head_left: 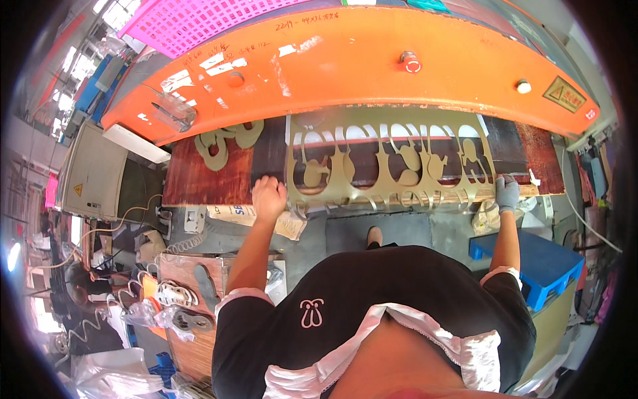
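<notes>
- Holed khaki sheet [383, 171]: lies across the middle of the desk [206, 185], reaching its front edge.
- Bare left hand [269, 197]: at the front edge, just left of the sheet; fingers curled, grip unclear.
- Gloved right hand [507, 191]: by the sheet's right front corner; fingers bent, cannot tell what they pinch.
- Khaki cut pieces [214, 162]: toward the desk's back left corner.
- Orange beam [359, 73]: spans the back edge.

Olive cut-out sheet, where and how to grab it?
Best at the two near corners, one hand each, from the person's side: the olive cut-out sheet runs back toward the overhanging orange beam, which crowds the far end, and the strips between its openings look narrow, so likely to bend. The gloved right hand is by the near right corner.
</notes>
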Demonstrator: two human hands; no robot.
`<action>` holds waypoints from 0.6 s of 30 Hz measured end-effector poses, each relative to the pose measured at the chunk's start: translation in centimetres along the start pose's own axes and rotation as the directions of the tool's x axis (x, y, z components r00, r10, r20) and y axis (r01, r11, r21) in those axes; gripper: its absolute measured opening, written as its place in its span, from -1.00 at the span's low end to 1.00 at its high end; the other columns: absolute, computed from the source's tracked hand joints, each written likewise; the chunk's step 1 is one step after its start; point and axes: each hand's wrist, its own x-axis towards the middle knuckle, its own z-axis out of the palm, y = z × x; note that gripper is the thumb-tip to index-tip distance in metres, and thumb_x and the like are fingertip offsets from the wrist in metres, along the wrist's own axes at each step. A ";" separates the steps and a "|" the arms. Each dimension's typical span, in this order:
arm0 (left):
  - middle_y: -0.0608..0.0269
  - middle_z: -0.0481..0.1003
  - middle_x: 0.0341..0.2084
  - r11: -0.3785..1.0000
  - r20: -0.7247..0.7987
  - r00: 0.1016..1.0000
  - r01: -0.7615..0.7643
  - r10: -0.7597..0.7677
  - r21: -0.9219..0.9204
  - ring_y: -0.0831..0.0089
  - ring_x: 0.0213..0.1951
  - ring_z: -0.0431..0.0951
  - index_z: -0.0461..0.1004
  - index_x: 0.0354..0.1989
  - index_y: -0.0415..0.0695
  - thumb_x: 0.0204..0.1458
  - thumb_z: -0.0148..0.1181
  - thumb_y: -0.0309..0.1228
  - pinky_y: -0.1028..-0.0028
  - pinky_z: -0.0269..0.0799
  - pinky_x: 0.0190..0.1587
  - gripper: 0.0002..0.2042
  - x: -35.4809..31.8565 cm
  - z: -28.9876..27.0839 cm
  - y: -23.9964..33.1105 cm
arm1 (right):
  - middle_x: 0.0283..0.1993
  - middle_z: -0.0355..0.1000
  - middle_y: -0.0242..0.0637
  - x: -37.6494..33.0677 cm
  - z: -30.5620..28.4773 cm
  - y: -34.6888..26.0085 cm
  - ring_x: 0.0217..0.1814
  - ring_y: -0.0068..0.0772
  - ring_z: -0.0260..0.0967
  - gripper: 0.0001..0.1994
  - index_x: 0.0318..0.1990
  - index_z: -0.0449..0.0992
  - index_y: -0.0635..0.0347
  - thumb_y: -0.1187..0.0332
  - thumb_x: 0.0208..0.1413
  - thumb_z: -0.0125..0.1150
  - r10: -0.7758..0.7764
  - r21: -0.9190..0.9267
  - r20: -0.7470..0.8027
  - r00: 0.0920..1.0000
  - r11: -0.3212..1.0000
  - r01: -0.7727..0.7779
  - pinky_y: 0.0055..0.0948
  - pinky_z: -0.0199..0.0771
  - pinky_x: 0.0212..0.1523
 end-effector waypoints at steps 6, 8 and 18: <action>0.18 0.31 -0.58 0.995 -0.177 0.981 -0.086 0.077 -0.043 0.15 -0.44 0.35 0.29 -0.66 -0.10 -0.17 0.11 -0.38 0.20 0.23 -0.41 -0.84 -9.1 2.8 -8.0 | -0.40 0.47 -0.01 -11.8 6.2 -0.5 -0.33 -0.01 0.42 -0.71 -0.40 0.56 0.29 0.22 0.05 0.05 0.034 -0.063 -0.079 0.996 0.997 -0.039 -0.21 0.37 -0.27; 0.19 0.30 -0.58 0.995 -0.168 0.981 -0.096 0.093 -0.009 0.15 -0.45 0.35 0.28 -0.66 -0.10 -0.16 0.11 -0.39 0.22 0.21 -0.41 -0.84 -6.9 6.1 -10.6 | -0.29 0.48 -0.02 -10.9 11.8 -1.0 -0.22 -0.07 0.44 -0.68 -0.26 0.53 0.32 0.19 0.07 0.06 0.157 -0.183 -0.037 0.987 0.970 -0.161 -0.25 0.38 -0.16; 0.08 0.43 -0.42 0.891 0.117 0.992 0.103 -0.057 -0.443 0.12 -0.33 0.49 0.41 -0.35 -0.17 0.01 0.04 -0.40 0.27 0.40 -0.28 -0.89 10.7 7.6 -18.3 | -0.05 0.34 -0.03 9.5 30.4 -26.3 0.04 -0.17 0.29 -0.49 0.07 0.28 0.26 0.22 -0.01 0.24 0.060 0.361 -0.064 0.996 0.932 -0.033 -0.26 0.29 0.05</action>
